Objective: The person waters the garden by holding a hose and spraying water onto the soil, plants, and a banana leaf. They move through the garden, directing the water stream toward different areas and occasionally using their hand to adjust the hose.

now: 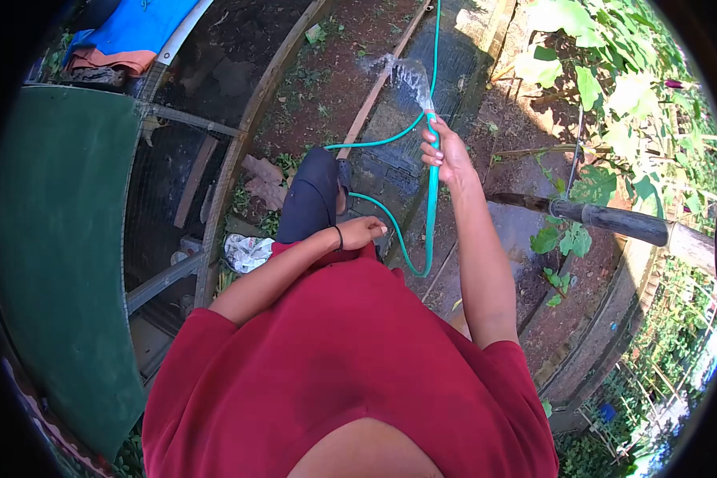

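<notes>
My right hand (452, 151), arm stretched forward, is wrapped round a green garden hose (432, 207) close to its end. The thumb lies near the opening, and water (412, 83) fans out from it, away from me and to the left. From the hand the hose hangs down in a loop, then runs back over the ground. My left hand (362, 233), a dark band at its wrist, rests in front of my waist by the shirt hem and my raised knee. Its fingers are curled closed; what they hold, if anything, is hidden.
A wet paved path (382, 167) runs ahead beside bare soil (311, 103). To the left stand a mesh-sided frame (231, 151) and a green panel (64, 255). A bamboo pole (613, 221) juts in from the right, near leafy plants (589, 88). A crumpled bag (248, 252) lies left of my knee.
</notes>
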Motion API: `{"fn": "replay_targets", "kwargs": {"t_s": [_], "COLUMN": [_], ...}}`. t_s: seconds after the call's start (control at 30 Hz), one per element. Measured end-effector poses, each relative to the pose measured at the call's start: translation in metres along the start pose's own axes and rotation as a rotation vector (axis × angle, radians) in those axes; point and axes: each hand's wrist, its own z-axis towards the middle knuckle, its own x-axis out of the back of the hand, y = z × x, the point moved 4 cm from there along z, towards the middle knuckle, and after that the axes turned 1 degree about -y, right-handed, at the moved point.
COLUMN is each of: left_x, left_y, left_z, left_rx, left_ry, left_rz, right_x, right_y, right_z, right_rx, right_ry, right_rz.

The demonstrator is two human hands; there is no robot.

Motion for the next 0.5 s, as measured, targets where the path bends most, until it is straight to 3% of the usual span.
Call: {"fn": "replay_targets", "kwargs": {"t_s": [0.1, 0.23, 0.27, 0.5], "left_x": [0.027, 0.058, 0.07, 0.159], "left_y": [-0.01, -0.014, -0.014, -0.049], "left_z": [-0.013, -0.029, -0.032, -0.026], "left_rx": [0.15, 0.138, 0.12, 0.131], "left_ry": [0.01, 0.13, 0.183, 0.254], "left_rz": [-0.161, -0.362, -0.289, -0.46], "right_x": [-0.009, -0.024, -0.028, -0.051], "right_y": [-0.009, -0.042, -0.048, -0.068], "right_z": [0.022, 0.041, 0.044, 0.09], "right_rx": [-0.025, 0.06, 0.073, 0.062], "right_ry": [0.012, -0.048, -0.037, 0.014], "right_rz": [-0.062, -0.014, -0.006, -0.078]}}
